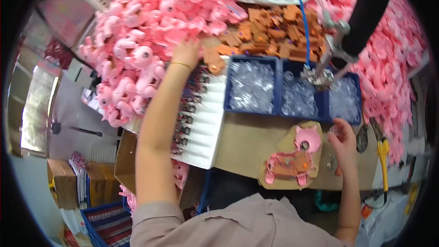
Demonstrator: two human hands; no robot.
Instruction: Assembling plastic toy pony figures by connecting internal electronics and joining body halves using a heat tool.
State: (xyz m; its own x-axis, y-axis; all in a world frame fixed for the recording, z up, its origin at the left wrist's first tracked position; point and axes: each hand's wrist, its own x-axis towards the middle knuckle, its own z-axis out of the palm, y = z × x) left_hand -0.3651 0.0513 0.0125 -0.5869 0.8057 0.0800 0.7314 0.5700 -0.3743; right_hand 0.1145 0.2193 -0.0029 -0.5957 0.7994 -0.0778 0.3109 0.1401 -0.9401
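Note:
My left hand (pixel 186 54) reaches to the near edge of a big heap of pink plastic toy parts (pixel 169 11), its fingers stretched out over the pieces; their tips are partly lost among the pink. At the right, my right hand (pixel 344 142) is closed, thumb and fingers pinching a small clear plastic piece (pixel 334 130) just below the blue bins. Left of that hand, a tan holder (pixel 266 182) carries an open pink toy shell (pixel 307 138) with an orange-brown block (pixel 292 162) set in its body.
A blue divided bin (pixel 277 87) holds clear plastic pieces. Orange-brown blocks (pixel 274 27) lie behind it. A white foam tray (pixel 203 128) bears small wired parts. A black-armed metal stand (pixel 336 41) overhangs the bin. A yellow-handled tool (pixel 383 155) lies right; more pink parts (pixel 388 68) flank it.

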